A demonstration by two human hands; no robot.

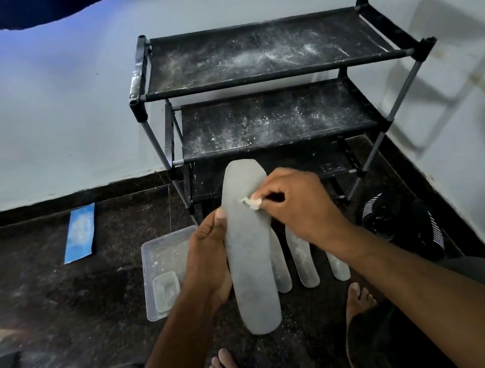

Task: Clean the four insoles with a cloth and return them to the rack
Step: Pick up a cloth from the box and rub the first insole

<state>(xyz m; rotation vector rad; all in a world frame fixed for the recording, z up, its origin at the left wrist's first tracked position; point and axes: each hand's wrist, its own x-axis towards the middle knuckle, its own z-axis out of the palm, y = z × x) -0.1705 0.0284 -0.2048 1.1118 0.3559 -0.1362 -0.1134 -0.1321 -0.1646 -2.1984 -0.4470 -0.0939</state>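
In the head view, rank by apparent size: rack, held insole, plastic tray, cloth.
1. rack
2. held insole, though it is nearer the camera than the tray
3. plastic tray, partly hidden by the left hand
4. cloth

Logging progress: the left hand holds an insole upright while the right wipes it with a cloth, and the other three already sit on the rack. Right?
Not quite. In the head view the other three insoles lie on the floor before the rack, not on it. The left hand holds the insole; the right hand wipes with the cloth.
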